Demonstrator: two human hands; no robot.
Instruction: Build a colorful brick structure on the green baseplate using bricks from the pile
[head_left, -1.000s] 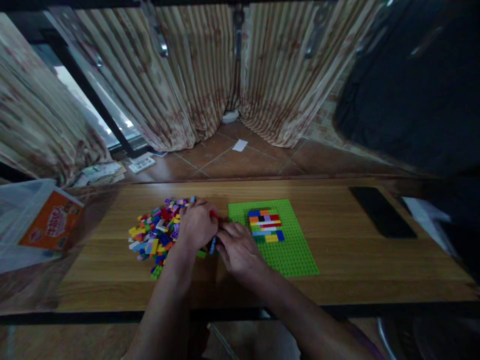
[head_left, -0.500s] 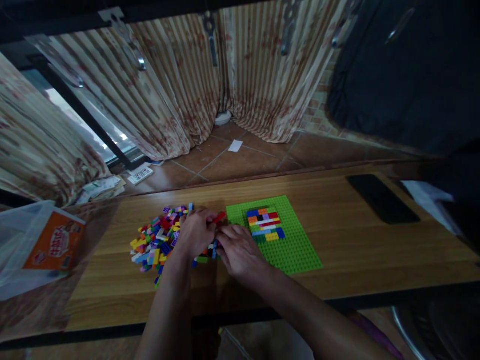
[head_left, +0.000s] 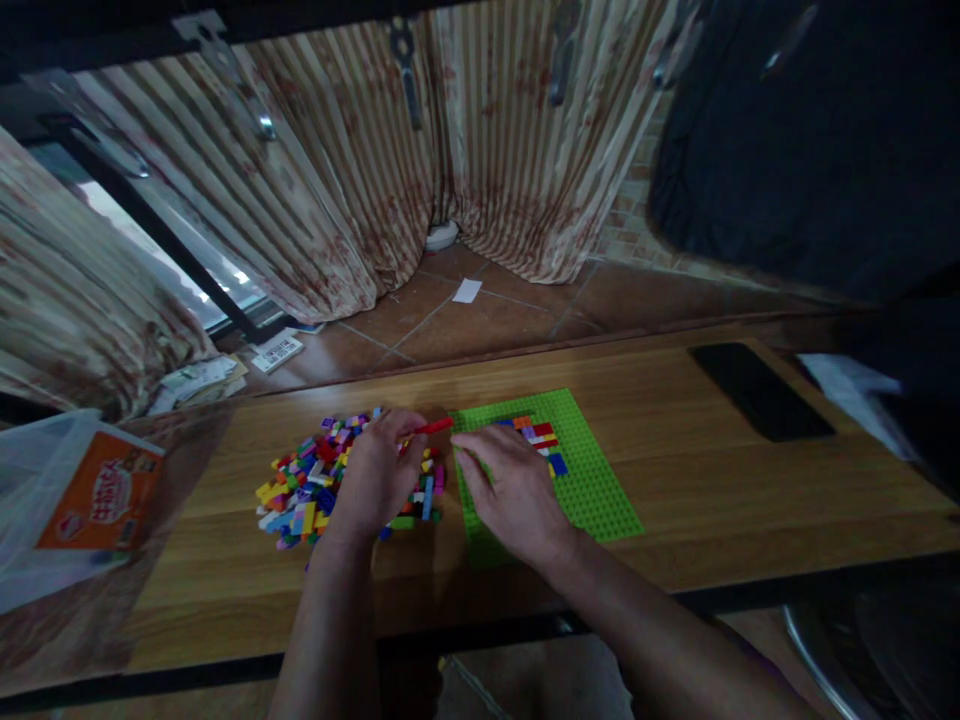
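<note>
My left hand is closed on a long, thin red building brick, which sticks out to the right from its fingertips. Below that hand spreads a pile of loose, many-coloured building bricks, partly covered by the hand. My right hand hovers over the left part of a green studded baseplate. Its thumb and fingers are drawn together near the red brick's right end; whether anything is between them is hidden. Behind that hand, a patch of joined coloured bricks on the baseplate is partly covered.
A black phone-like slab lies at the right of the wooden table. To the left stands a clear plastic box with an orange label. Striped curtains hang beyond the table, above a tiled floor.
My right hand has moved right, away from the pile and over the baseplate, covering more of the joined bricks. My left hand still holds the red brick, now held out more clearly.
</note>
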